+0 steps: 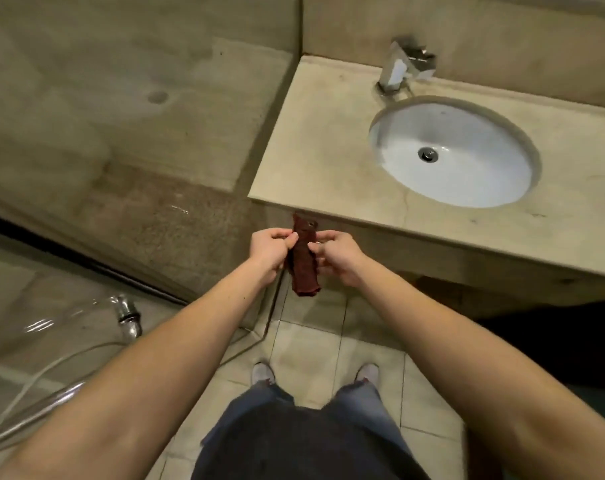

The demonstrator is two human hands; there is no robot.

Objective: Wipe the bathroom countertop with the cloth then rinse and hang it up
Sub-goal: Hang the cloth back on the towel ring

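A dark red cloth (305,268) hangs down in front of the beige stone countertop's (321,150) left front corner. Its top end reaches up to just under the counter edge, where a small metal piece shows. My left hand (271,249) pinches the cloth's left side and my right hand (335,256) pinches its right side, both near the upper half. The cloth's lower end dangles free above the floor tiles. The white oval sink basin (495,181) is set in the counter to the right, with a chrome faucet (403,69) behind it.
A glass shower panel (114,140) with a chrome handle (127,315) stands to the left of the counter. A hose (41,372) runs along the lower left. Beige floor tiles (314,344) lie under my feet. A dark opening sits below the counter at right.
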